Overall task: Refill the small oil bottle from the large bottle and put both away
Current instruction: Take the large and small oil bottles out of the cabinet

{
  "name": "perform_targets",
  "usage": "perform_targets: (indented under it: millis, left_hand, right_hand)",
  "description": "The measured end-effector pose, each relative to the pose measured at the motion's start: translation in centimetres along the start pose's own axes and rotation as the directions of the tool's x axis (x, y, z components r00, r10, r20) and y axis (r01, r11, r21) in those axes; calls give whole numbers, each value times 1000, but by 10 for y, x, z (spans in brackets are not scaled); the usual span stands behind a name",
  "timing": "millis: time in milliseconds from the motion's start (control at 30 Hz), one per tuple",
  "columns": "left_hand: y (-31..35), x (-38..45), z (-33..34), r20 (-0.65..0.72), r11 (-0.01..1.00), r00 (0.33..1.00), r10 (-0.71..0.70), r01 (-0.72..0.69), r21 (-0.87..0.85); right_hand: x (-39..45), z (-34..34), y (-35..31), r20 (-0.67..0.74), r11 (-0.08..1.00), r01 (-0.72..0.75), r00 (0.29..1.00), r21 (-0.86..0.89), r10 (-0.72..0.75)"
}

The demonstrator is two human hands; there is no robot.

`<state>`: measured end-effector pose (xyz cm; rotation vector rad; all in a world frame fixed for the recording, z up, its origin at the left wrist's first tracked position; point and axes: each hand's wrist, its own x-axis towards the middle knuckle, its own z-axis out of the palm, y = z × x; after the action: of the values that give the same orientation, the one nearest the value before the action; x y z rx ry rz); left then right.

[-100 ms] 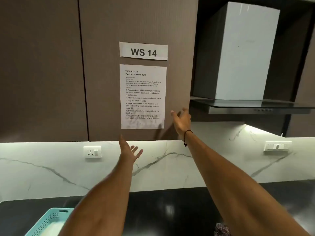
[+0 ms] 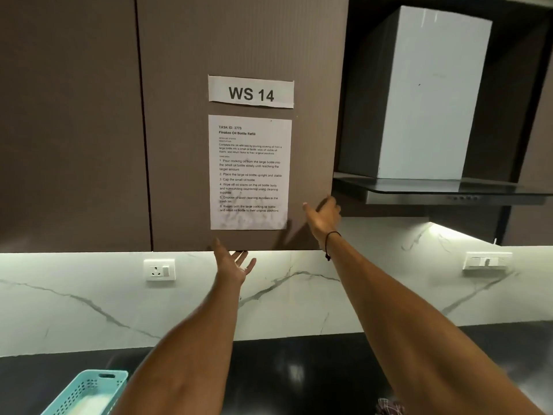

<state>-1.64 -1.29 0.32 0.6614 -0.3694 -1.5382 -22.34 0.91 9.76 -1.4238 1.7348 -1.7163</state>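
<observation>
Landmark: cabinet door (image 2: pixel 239 40), brown, closed, carrying the papers

- Cabinet door fills the upper middle of the view; a second brown door (image 2: pixel 68 115) sits left of it, a range hood (image 2: pixel 434 94) right of it. Below it a white marble backsplash (image 2: pixel 89 310), then the dark table (image 2: pixel 314 378)
- On the door: a "WS 14" label (image 2: pixel 250 91) above a printed task sheet (image 2: pixel 250 172)
- Teal basket (image 2: pixel 86 390) on the table, below and left of the door; wall socket (image 2: pixel 159 269) just under the door's lower edge
- Neither oil bottle is in view. Where they are cannot be told; possibly behind the door, a guess only
- Right hand (image 2: pixel 321 220) at the door's lower right edge, fingers (image 2: pixel 330 203) loosely spread, holding nothing; contact with the edge cannot be told
- Left hand (image 2: pixel 235 265) palm up just under the door's bottom edge, fingers (image 2: pixel 248 262) spread and empty

Risks, as judged:
- No handle visible; a pull from bare fingertips may slip off the edge
- If the door swings out toward the head, the face is close
- If the sheet is only lightly fixed, a brush from the right hand could tear it loose
- Bottles stored at the shelf front could tip when the door opens
</observation>
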Motion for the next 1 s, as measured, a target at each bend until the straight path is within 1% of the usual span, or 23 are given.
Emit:
perform_targets:
  millis: [133,233,433,567,633,700,800,900,933,1000]
  left_hand:
    - [-7,9,11,14,999,1000,15,-14,-43]
    - [-11,10,16,-3,999,1000,21,-21,-45]
    - [-19,10,13,-23,998,998,65,-65,6]
    - [-24,0,8,-51,995,995,82,-80,52]
    - [-25,-7,3,-44,993,994,100,-97,62]
    - [-25,-14,-3,-32,992,994,108,-106,68]
    - [-25,-28,-10,-20,993,993,115,-114,42]
    - [-21,-45,-16,-55,989,988,144,-143,25]
    - [-19,-51,-18,-60,988,986,156,-156,11]
    - [-18,-60,-25,-45,982,983,180,-182,-40]
  right_hand:
    - [19,-1,8,40,991,-73,997,114,69]
    - [27,-1,9,50,983,-119,992,140,113]
    - [23,-11,13,2,986,-79,997,143,80]
    - [12,-33,14,7,989,21,1000,146,-22]
    - [6,-45,9,31,979,79,996,186,-86]
    - [-3,-57,-2,69,958,110,989,263,-133]
    - [-21,-77,-21,157,897,103,970,430,-186]
    - [-43,-100,-47,265,813,77,924,577,-275]
    - [-52,-107,-55,307,794,80,895,602,-324]
    - [-75,-115,-68,395,765,90,814,638,-425]
